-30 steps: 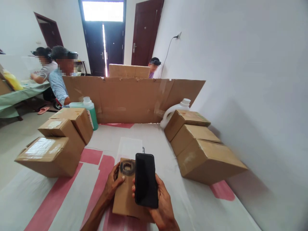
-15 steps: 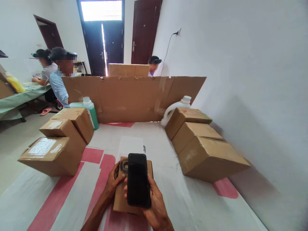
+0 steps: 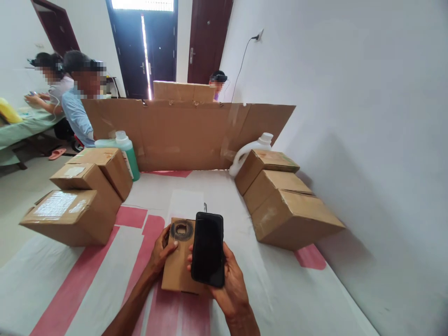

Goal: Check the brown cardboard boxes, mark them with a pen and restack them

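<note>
- The right hand [image 3: 229, 280] holds a black phone [image 3: 208, 248] upright, its dark screen turned to the camera; the fingers [image 3: 191, 267] are wrapped around its left edge and the palm is behind it.
- The phone is above a small flat box [image 3: 177, 266], which lies on the bench [image 3: 87, 280] close to the near edge, in the middle of the view.
- The left hand [image 3: 161, 250] rests on the left side of this box; its fingers are bent over the box edge and press on it, just beside a tape roll [image 3: 182, 230].
- The tape roll lies flat on the far end of the box top, left of the phone.
- A white paper [image 3: 185, 205] lies on the bench just behind the box, with a pen [image 3: 205, 206] at its right edge.
- Three cartons [image 3: 70, 210] stand in a row on the left, and three more cartons [image 3: 283, 200] on the right.
- A green bottle [image 3: 128, 156] stands behind the left row, and a white jug [image 3: 250, 151] behind the right row.
- A cardboard wall [image 3: 185, 135] stands upright across the far end of the bench.
- Other people [image 3: 75, 102] sit beyond it, at the left and behind.
</note>
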`<state>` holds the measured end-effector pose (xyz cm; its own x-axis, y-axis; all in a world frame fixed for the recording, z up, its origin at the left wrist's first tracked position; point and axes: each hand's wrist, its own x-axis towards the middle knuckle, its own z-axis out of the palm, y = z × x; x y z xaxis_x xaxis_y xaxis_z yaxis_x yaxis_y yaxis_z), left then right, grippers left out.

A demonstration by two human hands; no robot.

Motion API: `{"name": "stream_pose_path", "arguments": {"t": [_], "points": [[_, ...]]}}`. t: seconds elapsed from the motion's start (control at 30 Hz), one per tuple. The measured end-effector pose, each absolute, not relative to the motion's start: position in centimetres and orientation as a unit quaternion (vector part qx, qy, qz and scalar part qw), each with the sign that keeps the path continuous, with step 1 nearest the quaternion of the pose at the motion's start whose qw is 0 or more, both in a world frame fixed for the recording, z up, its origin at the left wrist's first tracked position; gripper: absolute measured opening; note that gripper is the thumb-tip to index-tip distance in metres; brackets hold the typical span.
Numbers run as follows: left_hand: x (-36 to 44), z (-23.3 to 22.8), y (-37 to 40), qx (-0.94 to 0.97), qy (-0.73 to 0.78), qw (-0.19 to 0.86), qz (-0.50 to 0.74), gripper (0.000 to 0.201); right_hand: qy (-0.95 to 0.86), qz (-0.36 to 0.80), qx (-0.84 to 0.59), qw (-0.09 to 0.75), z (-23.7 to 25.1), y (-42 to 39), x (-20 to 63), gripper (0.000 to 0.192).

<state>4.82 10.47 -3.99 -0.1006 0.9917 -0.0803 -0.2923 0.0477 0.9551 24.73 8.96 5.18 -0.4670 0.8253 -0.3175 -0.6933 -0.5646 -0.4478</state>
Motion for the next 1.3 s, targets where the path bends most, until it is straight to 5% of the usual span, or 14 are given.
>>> {"name": "stream_pose_path", "arguments": {"t": [0.43, 1.3], "points": [[4.6, -5.5, 10.8, 0.384, 0.452, 0.550, 0.588, 0.083, -0.078, 0.871, -0.245, 0.419, 3.8, 9.4, 21.8, 0.051], [4.8, -4.2, 10.5, 0.371, 0.481, 0.554, 0.569, 0.069, -0.072, 0.867, -0.225, 0.440, 4.3, 8.7, 24.7, 0.042]]}}
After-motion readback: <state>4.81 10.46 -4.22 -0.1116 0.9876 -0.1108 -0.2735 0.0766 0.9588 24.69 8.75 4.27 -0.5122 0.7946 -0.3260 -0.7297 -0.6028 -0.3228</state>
